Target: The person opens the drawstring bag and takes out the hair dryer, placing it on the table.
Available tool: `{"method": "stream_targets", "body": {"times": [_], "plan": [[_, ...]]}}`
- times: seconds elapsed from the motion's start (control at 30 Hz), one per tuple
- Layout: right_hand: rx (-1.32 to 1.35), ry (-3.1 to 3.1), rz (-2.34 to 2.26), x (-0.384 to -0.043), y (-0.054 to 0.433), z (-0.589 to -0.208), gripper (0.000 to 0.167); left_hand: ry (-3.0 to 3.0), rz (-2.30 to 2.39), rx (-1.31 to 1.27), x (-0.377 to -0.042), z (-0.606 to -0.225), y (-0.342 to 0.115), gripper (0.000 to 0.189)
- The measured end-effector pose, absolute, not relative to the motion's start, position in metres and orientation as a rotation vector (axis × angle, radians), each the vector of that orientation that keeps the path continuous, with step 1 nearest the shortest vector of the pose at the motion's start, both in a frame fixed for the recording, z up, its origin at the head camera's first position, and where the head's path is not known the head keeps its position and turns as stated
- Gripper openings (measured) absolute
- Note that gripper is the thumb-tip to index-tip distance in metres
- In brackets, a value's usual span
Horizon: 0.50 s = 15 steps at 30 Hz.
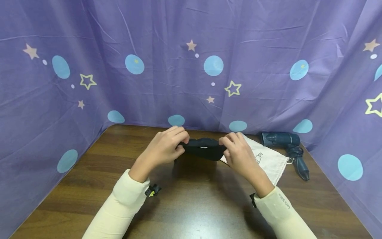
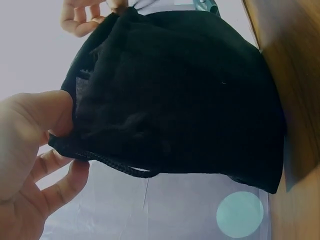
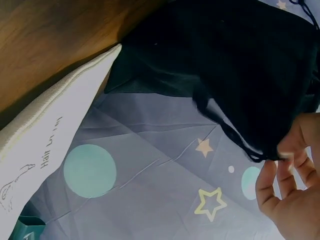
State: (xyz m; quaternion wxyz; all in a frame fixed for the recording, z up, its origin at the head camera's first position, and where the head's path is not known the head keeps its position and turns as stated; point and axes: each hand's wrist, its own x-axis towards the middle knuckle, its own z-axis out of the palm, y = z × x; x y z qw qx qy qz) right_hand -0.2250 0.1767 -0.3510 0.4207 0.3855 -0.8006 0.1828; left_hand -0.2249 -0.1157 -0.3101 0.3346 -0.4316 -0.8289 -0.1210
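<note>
A black drawstring bag (image 1: pixel 201 149) is held up above the table between both hands. My left hand (image 1: pixel 164 147) pinches one upper corner of it between thumb and fingers. At the opposite corner my right hand (image 1: pixel 238 154) pinches the cloth near the opening. Seen from the left wrist, the black bag (image 2: pixel 180 100) hangs broad and fairly flat, its lower edge by the tabletop, with a cord loop along one side. Whether anything is inside cannot be seen.
A white drawstring pouch (image 1: pixel 273 162) printed with a dryer drawing lies beyond my right hand. Behind it, near the back right corner, rests a dark blue hair dryer (image 1: pixel 279 138) with its cord bundled. A purple curtain (image 1: pixel 167 89) borders the wooden table (image 1: pixel 98 172).
</note>
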Motion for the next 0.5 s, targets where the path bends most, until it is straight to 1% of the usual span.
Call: {"method": "stream_targets", "body": {"times": [0.1, 0.33, 0.5], "plan": [[0.942, -2.007, 0.479, -0.2252, 0.1801, -0.3528, 0.034, -2.160, -0.295, -1.111, -0.2258, -0.3114, -0.1167, 0.029], [1.006, -2.012, 0.503, -0.2236, 0.1767, -0.3507, 0.032, -2.133, -0.413, -1.185, -0.2276, -0.3105, -0.1162, 0.025], [1.005, -2.015, 0.500, -0.2207, 0.1745, -0.3506, 0.032, -2.119, -0.437, -1.194, -0.2258, -0.3085, -0.1169, 0.025]]}}
